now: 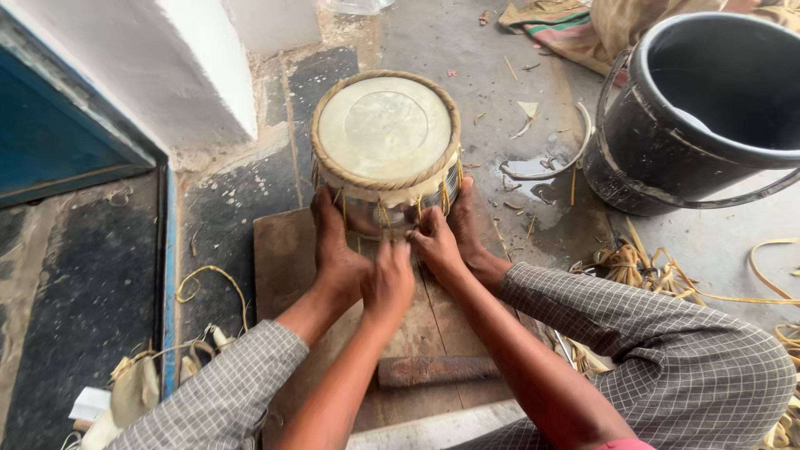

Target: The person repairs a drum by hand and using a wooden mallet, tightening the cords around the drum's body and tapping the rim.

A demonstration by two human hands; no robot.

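**Both hands on lacing at drum's near side**

My left hand (389, 282) and right hand (435, 243) were pinched shut on the pale lacing straps (385, 218) at the near side of the round metal-bodied drum with cream skin head (385, 132). My feet braced its base on the brown wooden board (283, 250). A black plastic bucket (667, 158) stood well apart, right.

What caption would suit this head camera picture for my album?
Two hands, left hand and right hand, grip the lacing of a small drum on a wooden board, beside a black bucket.
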